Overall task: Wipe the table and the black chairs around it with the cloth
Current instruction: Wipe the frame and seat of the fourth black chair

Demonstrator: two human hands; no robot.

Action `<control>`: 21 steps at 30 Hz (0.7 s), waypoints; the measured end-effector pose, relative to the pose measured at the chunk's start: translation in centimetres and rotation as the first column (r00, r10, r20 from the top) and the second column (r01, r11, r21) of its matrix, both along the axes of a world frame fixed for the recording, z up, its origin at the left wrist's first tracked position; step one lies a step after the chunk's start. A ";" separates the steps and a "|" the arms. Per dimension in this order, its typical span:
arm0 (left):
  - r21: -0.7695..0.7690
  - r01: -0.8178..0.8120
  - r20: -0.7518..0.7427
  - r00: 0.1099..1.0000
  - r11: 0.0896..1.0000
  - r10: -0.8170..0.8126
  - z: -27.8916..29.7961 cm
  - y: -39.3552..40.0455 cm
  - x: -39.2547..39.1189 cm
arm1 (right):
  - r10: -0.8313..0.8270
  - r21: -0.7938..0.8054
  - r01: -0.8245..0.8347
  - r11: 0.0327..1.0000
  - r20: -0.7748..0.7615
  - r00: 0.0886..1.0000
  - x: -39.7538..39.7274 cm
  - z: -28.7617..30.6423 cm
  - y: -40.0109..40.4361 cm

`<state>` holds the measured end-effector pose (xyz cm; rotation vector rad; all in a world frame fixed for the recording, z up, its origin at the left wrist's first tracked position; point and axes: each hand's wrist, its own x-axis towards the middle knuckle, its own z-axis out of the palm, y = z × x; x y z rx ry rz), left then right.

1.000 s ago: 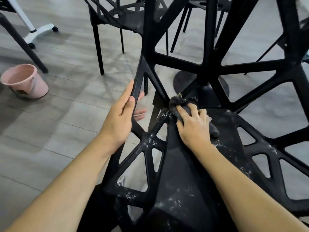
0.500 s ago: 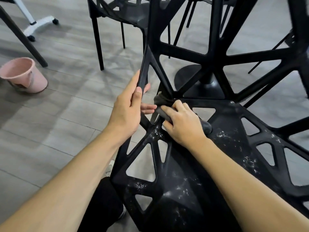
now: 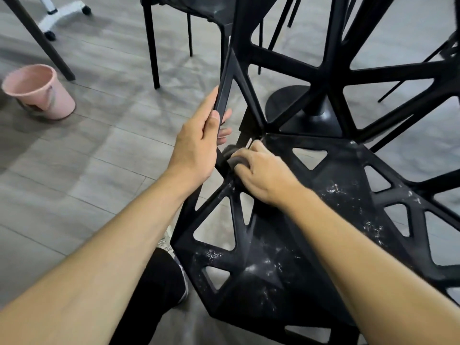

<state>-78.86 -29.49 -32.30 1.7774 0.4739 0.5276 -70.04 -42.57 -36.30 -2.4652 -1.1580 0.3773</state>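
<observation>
Grey, bunched-up cloth (image 3: 234,155) sits at the left rear corner of the seat of a black moulded-plastic chair with triangular cut-outs (image 3: 306,195), pressed against the spot where the seat meets the backrest frame. The right hand (image 3: 263,175) lies over the cloth with its fingers curled around it, so that only a small rounded fold shows past the knuckles. The left hand (image 3: 199,143) grips the slanted left strut of the chair's backrest, thumb on the near face and fingertips wrapped round to the far side; it sits just beside the right hand. Both bare forearms reach in from the bottom of the view. White specks and smears are scattered over the dark seat surface, thickest towards its front and right side. Below the seat's left edge, a leg in black trousers (image 3: 154,295) and part of a patterned shoe are visible on the grey wood-look plank floor (image 3: 74,170). Behind the backrest stands the round black pedestal base of a worktop (image 3: 288,100). Another black chair (image 3: 189,11) stands further back. To the left, a pink plastic bucket (image 3: 37,90) rests on the floor, well apart from the chair, near a dark slanted leg and a white wheeled stand base (image 3: 64,13).
</observation>
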 end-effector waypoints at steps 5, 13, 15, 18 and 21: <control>0.008 -0.016 0.006 1.000 1.000 0.016 0.1 -0.2 -0.3 | 0.027 -0.008 -0.027 1.000 0.062 0.998 0.0 0.0 -0.2; 0.033 -0.018 -0.010 1.000 0.999 0.018 -0.1 0.0 -0.3 | -0.155 -0.073 0.181 0.981 0.272 0.950 5.9 -1.6 1.3; 0.039 -0.020 -0.008 1.000 0.999 0.021 0.0 -0.1 -0.2 | -0.181 0.013 0.183 0.983 0.246 0.952 3.9 -2.1 0.4; 0.044 -0.025 0.003 1.000 0.999 0.025 0.1 -0.1 -0.2 | -0.143 0.128 0.124 0.984 0.150 0.978 0.1 -2.3 -1.1; 0.046 -0.032 -0.004 0.999 0.998 0.032 0.3 -0.2 -0.4 | -0.076 0.156 0.050 0.986 0.163 0.984 -0.8 -2.3 -1.9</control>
